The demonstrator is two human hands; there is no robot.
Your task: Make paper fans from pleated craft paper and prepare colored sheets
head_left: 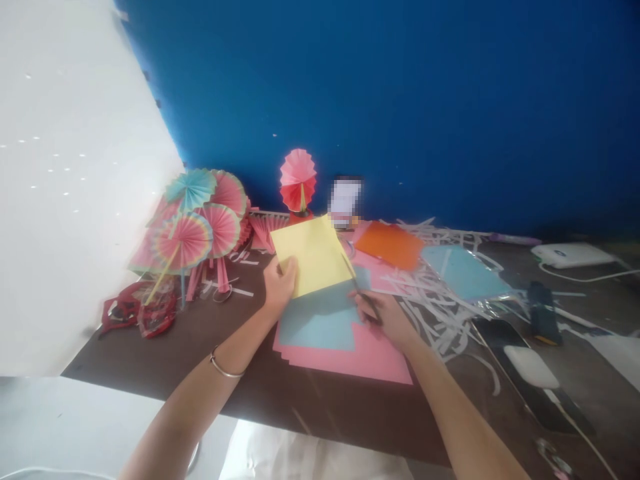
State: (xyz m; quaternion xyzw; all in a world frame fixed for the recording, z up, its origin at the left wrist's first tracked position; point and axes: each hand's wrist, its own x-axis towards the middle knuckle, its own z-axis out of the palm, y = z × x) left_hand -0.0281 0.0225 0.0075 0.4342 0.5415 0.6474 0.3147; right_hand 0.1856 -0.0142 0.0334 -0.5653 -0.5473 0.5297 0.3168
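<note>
My left hand [280, 287] pinches the left side of a yellow paper sheet [315, 257], thumb on top, and holds it tilted above the table. In my right hand [383, 313] are scissors [367, 303] with dark handles, their blades along the sheet's right edge. Whether the blades are apart is too small to make out. Beneath the hands lies a light blue sheet [315, 327] on top of several pink sheets [370, 360]. An orange sheet [390, 245] rests just beyond my right hand.
Pleated paper fans [183, 243] crowd the left back, beside red items in clear wrap [157, 310]. White paper strips [430, 307] are heaped at right, near a blue packet [465, 273], a black phone [515, 367] and a white charger [573, 255]. A blue wall [400, 100] stands behind.
</note>
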